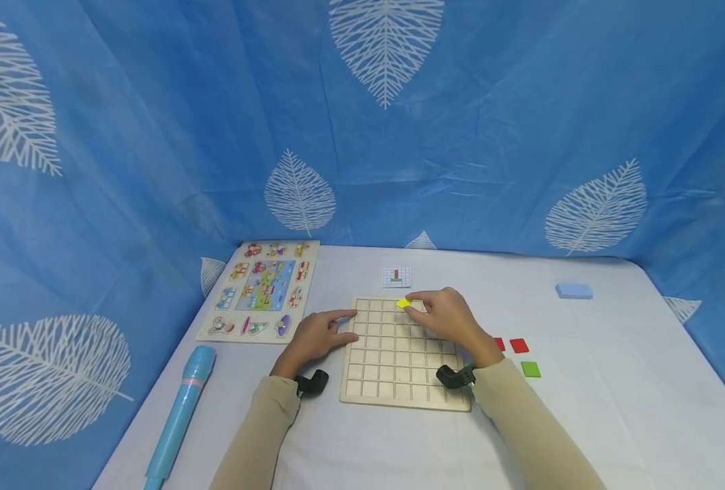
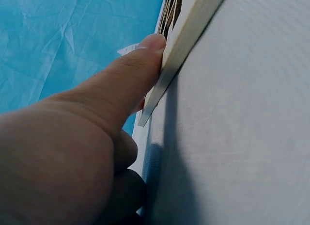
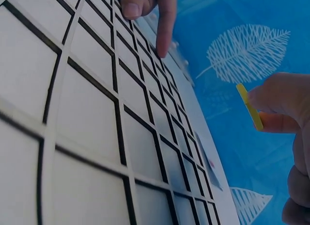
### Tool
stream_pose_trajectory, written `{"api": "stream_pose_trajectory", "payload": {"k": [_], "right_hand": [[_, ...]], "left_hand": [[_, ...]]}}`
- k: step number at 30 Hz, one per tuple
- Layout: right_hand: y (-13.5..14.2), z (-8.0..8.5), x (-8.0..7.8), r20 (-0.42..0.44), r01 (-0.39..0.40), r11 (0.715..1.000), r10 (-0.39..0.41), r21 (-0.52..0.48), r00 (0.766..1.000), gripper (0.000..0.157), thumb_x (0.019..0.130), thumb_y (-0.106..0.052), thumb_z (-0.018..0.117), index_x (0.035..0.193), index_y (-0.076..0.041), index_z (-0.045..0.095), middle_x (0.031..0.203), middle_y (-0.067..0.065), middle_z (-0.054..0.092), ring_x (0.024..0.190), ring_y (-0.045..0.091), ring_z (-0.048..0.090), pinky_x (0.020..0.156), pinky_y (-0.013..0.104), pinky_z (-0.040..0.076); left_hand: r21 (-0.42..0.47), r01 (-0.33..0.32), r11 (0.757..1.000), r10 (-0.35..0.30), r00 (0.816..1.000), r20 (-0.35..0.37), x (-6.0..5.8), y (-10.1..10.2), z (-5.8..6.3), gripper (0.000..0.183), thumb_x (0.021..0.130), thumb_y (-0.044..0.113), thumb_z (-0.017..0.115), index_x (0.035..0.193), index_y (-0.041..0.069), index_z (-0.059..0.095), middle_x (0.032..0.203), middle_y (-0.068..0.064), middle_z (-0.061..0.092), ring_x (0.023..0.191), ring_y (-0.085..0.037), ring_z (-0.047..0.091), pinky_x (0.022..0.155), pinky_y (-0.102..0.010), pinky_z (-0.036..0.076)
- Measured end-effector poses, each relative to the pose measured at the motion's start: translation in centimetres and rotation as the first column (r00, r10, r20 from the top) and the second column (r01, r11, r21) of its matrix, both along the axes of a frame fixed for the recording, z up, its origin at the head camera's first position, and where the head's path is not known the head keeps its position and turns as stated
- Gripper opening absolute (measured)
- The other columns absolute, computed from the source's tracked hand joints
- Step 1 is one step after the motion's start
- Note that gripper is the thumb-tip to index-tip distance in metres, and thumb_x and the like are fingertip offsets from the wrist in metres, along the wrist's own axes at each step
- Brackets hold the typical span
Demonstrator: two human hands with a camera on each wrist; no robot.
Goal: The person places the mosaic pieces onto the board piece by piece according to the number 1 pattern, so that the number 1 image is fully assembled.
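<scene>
A wooden grid board [image 1: 387, 373] with rows of square recesses lies flat on the white table. Over its far edge, my right hand [image 1: 450, 316] pinches a yellow square tile [image 1: 404, 303] between thumb and fingers. The right wrist view has that tile [image 3: 249, 107] tilted and raised off the grid. At the board's left edge, my left hand [image 1: 314, 337] rests with thumb and index finger spread apart. Seen from the left wrist, its straight thumb [image 2: 131, 70] touches the board's side. A small card [image 1: 396, 277] with a coloured grid pattern lies just beyond the board.
Right of the board are two red tiles [image 1: 519, 346], one partly behind my wrist, and a green tile [image 1: 530, 369]. A light-blue block [image 1: 574, 291] sits farther back. To the left lie a picture puzzle board [image 1: 305, 292] and a light-blue rod [image 1: 181, 415]. Blue cloth [image 1: 485, 136] hangs behind.
</scene>
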State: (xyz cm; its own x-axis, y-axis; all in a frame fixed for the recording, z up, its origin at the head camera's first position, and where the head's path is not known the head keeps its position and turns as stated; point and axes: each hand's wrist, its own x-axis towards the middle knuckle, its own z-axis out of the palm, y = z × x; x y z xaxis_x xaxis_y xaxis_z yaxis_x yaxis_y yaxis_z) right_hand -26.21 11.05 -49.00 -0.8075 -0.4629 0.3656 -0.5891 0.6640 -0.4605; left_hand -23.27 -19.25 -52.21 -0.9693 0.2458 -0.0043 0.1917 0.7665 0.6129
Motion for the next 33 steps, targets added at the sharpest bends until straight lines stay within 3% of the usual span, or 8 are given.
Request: {"api": "stream_pose_trajectory", "payload": {"k": [5, 12, 21, 27, 33], "right_hand": [[-0.9, -0.3, -0.5, 0.030, 0.003, 1.000, -0.003, 0.028, 1.000, 0.030, 0.095, -0.031, 0.073, 0.116, -0.010, 0.079, 0.047, -0.011, 0.031, 0.047, 0.006, 0.024, 0.061, 0.033, 0.032], [-2.2, -1.0, -1.0, 0.084, -0.004, 1.000, 0.005, -0.010, 0.996, 0.029, 0.095, -0.030, 0.072, 0.115, -0.010, 0.079, 0.046, -0.013, 0.028, 0.045, 0.006, 0.020, 0.052, 0.030, 0.025], [-3.3, -2.5, -1.2, 0.156, -0.004, 0.999, 0.011, -0.047, 0.988, 0.029, 0.092, -0.029, 0.071, 0.113, -0.011, 0.080, 0.045, -0.012, 0.032, 0.043, 0.007, 0.024, 0.045, 0.028, 0.024], [-3.1, -3.7, -1.3, 0.119, -0.024, 1.000, 0.022, 0.017, 0.993, 0.028, 0.092, -0.028, 0.069, 0.114, -0.013, 0.080, 0.045, -0.013, 0.033, 0.043, 0.006, 0.025, 0.046, 0.028, 0.025], [-3.1, -3.7, -1.3, 0.111, -0.053, 0.998, 0.049, 0.034, 0.993, 0.028, 0.094, -0.025, 0.066, 0.116, -0.014, 0.079, 0.047, -0.011, 0.035, 0.044, 0.007, 0.022, 0.048, 0.029, 0.023]], "left_hand": [[-0.005, -0.004, 1.000, 0.004, 1.000, 0.005, 0.0, 0.0, -0.2, 0.058, 0.087, 0.048, 0.080, 0.139, 0.028, 0.066, 0.056, 0.006, 0.040, 0.051, -0.010, 0.032, 0.052, -0.028, 0.028], [-0.008, -0.005, 1.000, 0.005, 1.000, 0.001, 0.0, 0.0, -0.2, 0.057, 0.087, 0.048, 0.080, 0.139, 0.027, 0.066, 0.057, 0.006, 0.040, 0.051, -0.010, 0.033, 0.051, -0.028, 0.029], [0.001, 0.010, 1.000, -0.010, 1.000, -0.023, -0.1, -0.1, -0.3, 0.057, 0.087, 0.049, 0.079, 0.138, 0.027, 0.067, 0.056, 0.007, 0.040, 0.050, -0.009, 0.032, 0.050, -0.027, 0.029], [0.002, 0.013, 1.000, -0.013, 1.000, -0.008, -0.1, 0.0, -0.2, 0.058, 0.087, 0.050, 0.080, 0.138, 0.027, 0.067, 0.056, 0.007, 0.041, 0.049, -0.009, 0.032, 0.050, -0.027, 0.029], [-0.002, 0.006, 1.000, -0.006, 1.000, 0.000, -0.2, -0.1, 0.0, 0.058, 0.087, 0.050, 0.079, 0.139, 0.027, 0.066, 0.056, 0.006, 0.042, 0.049, -0.009, 0.033, 0.049, -0.027, 0.029]]}}
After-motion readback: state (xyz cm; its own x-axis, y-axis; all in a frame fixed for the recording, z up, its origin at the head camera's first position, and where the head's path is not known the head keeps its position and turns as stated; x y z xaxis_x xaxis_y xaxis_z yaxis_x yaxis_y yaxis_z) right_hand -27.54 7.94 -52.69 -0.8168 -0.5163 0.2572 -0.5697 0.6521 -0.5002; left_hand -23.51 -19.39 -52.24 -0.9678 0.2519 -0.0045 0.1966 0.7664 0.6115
